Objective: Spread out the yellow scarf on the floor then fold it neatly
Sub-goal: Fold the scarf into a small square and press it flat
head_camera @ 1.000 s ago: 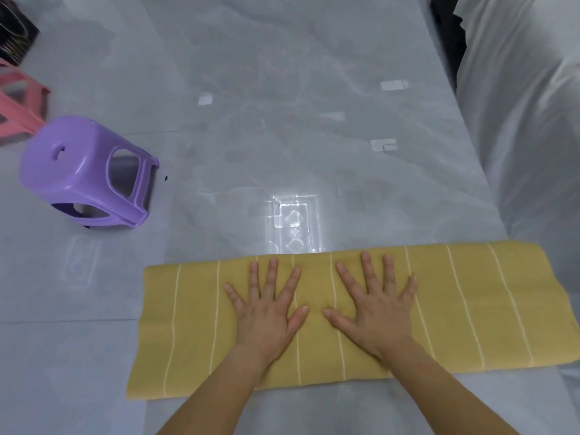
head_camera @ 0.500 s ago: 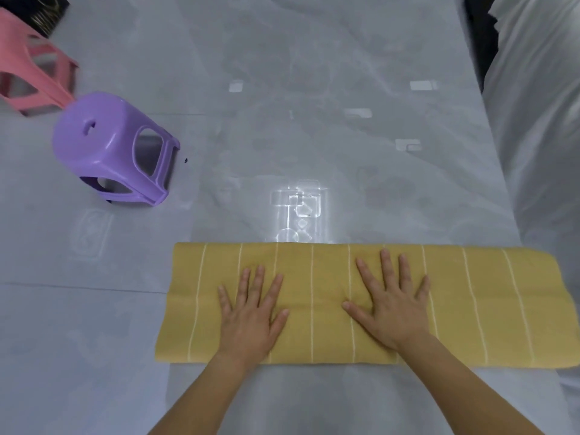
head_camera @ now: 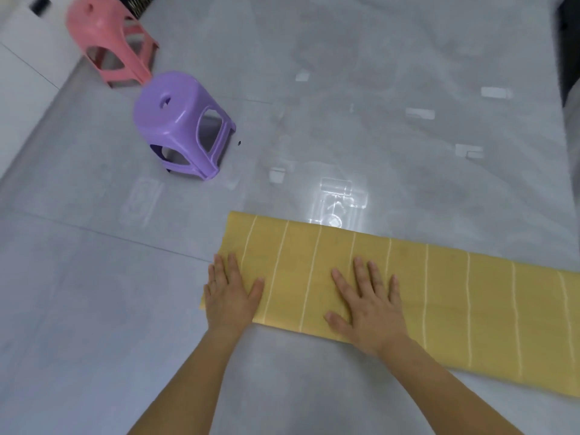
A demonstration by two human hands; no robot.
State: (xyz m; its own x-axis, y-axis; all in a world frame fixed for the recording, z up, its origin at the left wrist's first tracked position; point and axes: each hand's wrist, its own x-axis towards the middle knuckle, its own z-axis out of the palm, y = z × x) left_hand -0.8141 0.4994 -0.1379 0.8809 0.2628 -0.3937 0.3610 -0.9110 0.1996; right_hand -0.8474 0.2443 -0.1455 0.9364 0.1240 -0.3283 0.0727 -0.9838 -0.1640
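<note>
Now left hand (head_camera: 230,298) slid to scarf (head_camera: 439,296) end, right hand (head_camera: 368,304) central, both flat, spread apart

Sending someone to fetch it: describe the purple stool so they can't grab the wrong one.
On the grey tiled floor, look beyond the left end of the yellow scarf. Two plastic stools stand there. Take the purple stool, nearer the scarf, not the pink stool behind it.

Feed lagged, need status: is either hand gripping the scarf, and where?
Nothing is gripped. The left hand lies flat on the yellow scarf at its left end; the right hand presses flat beside it.
</note>
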